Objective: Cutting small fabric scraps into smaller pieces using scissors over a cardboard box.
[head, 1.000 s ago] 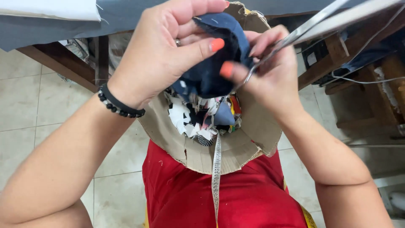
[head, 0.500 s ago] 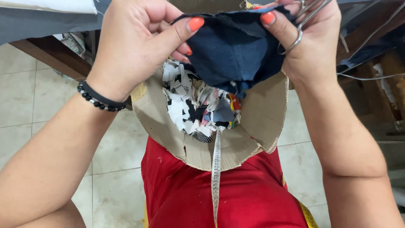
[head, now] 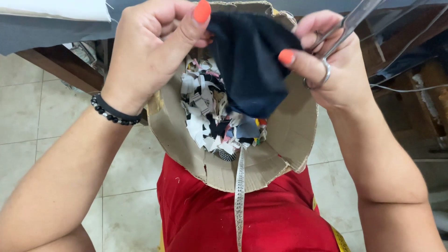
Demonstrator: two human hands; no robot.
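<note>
Dark navy cloth (head: 249,60) is pinched by left hand (head: 154,51) and right hand (head: 326,60), fingers clamped on it, above a cardboard box (head: 289,140) of scraps (head: 210,121); scissors (head: 345,23) hooked on right fingers.

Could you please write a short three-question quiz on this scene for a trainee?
1. True or false: both hands pinch the dark navy fabric piece.
2. Which hand also carries the metal scissors: A) left hand, B) right hand?
3. What fills the cardboard container under the fabric?

Key: 1. True. 2. B; its fingers are through the scissors' loops. 3. Small cloth scraps of mixed colours, with a measuring tape hanging over its near rim.
</note>
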